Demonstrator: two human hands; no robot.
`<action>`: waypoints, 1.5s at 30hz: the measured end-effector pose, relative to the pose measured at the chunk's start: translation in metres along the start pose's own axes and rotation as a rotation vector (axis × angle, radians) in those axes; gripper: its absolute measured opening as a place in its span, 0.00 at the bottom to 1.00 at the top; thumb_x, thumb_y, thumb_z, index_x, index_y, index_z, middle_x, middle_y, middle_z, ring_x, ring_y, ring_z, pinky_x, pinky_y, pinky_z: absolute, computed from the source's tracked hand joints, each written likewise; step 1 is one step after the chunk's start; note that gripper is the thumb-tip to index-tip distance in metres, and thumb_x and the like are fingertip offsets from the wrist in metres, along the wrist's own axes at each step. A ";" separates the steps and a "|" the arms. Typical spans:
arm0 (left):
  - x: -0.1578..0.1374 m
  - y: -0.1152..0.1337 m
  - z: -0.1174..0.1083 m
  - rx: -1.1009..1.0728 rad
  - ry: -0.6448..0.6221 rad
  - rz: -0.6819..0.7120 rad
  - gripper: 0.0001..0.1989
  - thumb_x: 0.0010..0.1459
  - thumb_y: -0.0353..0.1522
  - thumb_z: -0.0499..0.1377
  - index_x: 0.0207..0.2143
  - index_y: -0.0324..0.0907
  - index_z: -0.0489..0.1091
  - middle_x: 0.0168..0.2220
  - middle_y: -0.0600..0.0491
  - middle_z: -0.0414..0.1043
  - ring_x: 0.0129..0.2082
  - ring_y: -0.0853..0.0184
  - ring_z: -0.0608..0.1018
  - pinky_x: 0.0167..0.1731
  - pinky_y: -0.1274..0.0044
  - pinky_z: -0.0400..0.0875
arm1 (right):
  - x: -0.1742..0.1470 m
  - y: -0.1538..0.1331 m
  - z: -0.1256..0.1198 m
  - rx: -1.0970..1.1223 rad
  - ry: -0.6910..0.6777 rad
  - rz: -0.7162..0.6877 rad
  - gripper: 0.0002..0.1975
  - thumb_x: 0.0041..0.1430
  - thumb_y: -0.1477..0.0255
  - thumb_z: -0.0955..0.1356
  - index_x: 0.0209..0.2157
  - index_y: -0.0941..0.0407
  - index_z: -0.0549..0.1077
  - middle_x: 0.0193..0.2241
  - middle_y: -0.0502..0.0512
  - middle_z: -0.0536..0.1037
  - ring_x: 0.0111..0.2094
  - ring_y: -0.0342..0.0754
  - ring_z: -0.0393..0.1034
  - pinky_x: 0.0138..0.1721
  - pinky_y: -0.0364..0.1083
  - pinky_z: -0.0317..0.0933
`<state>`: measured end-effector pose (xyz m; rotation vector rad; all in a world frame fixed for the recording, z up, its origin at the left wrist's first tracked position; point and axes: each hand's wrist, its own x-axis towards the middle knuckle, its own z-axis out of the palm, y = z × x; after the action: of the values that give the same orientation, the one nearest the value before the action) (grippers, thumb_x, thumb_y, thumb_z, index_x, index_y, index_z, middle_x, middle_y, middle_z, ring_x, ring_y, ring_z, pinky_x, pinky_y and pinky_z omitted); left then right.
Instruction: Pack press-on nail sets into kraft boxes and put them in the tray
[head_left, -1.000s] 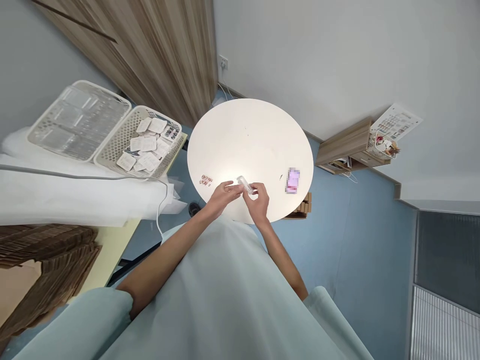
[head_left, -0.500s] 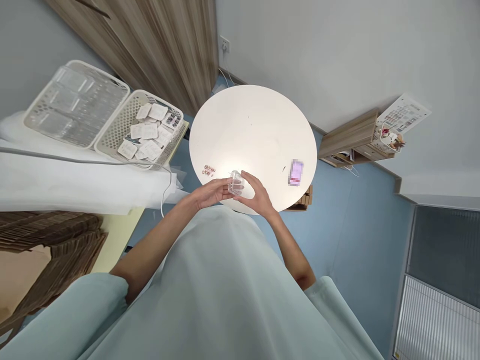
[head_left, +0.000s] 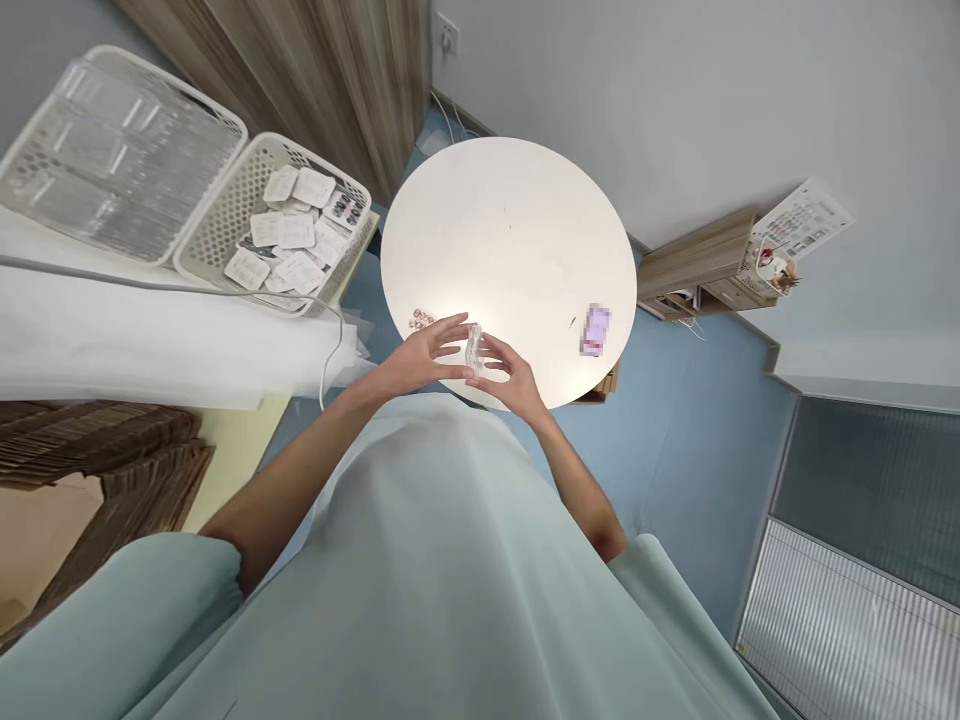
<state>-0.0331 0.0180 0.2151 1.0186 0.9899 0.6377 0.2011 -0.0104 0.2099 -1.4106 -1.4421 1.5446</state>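
Note:
Over the near edge of the round white table (head_left: 517, 240), a small clear plastic box (head_left: 473, 350) stands on its narrow side between my two hands. My left hand (head_left: 420, 362) holds it from the left, with fingertips at its top and the thumb low. From the right, my right hand (head_left: 516, 384) grips it with curled fingers and thumb. Just beyond my left hand lies a cluster of small reddish-brown pieces (head_left: 421, 319), partly hidden by that hand. What the box contains, if anything, is too small to tell.
A blurred-out purple item (head_left: 596, 328) lies at the table's right, beside a small dark piece (head_left: 572, 322). On the left, one white basket (head_left: 251, 180) holds white cards, another (head_left: 244, 125) clear plastic boxes. A cable (head_left: 150, 283) crosses the white sheeting. Flattened cardboard (head_left: 142, 490) is stacked below.
The box has turned from showing its broad face to standing edge-on. My right hand's fingers have closed in on it, and my left hand's grip has shifted. The whole view has tilted slightly.

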 end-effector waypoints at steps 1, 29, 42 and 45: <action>-0.001 0.002 0.000 0.007 0.000 -0.008 0.58 0.47 0.52 0.80 0.77 0.54 0.64 0.75 0.41 0.66 0.77 0.41 0.66 0.72 0.48 0.66 | 0.000 -0.001 0.002 0.008 -0.013 0.003 0.46 0.54 0.51 0.83 0.71 0.45 0.72 0.68 0.58 0.77 0.66 0.61 0.75 0.67 0.60 0.72; -0.016 -0.004 -0.024 0.072 0.002 -0.092 0.51 0.38 0.53 0.83 0.65 0.51 0.79 0.65 0.44 0.79 0.65 0.39 0.80 0.67 0.52 0.75 | 0.000 0.013 0.023 0.151 -0.126 0.090 0.49 0.49 0.52 0.85 0.70 0.46 0.74 0.63 0.56 0.81 0.66 0.62 0.75 0.67 0.61 0.72; -0.022 0.014 -0.024 -0.086 -0.062 -0.153 0.46 0.42 0.48 0.83 0.65 0.52 0.79 0.68 0.43 0.76 0.69 0.41 0.75 0.66 0.52 0.75 | -0.002 0.014 0.012 0.280 0.034 0.116 0.31 0.55 0.45 0.80 0.53 0.49 0.78 0.61 0.57 0.81 0.54 0.57 0.83 0.60 0.56 0.74; -0.023 0.013 -0.025 -0.055 -0.079 -0.178 0.41 0.45 0.47 0.81 0.63 0.52 0.81 0.66 0.44 0.78 0.69 0.42 0.75 0.66 0.54 0.76 | 0.001 0.014 0.007 0.199 0.139 0.118 0.26 0.60 0.43 0.76 0.48 0.50 0.78 0.58 0.57 0.81 0.47 0.52 0.84 0.53 0.53 0.75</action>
<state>-0.0654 0.0141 0.2315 0.8896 0.9757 0.4715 0.1982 -0.0153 0.1953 -1.4723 -1.1094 1.5804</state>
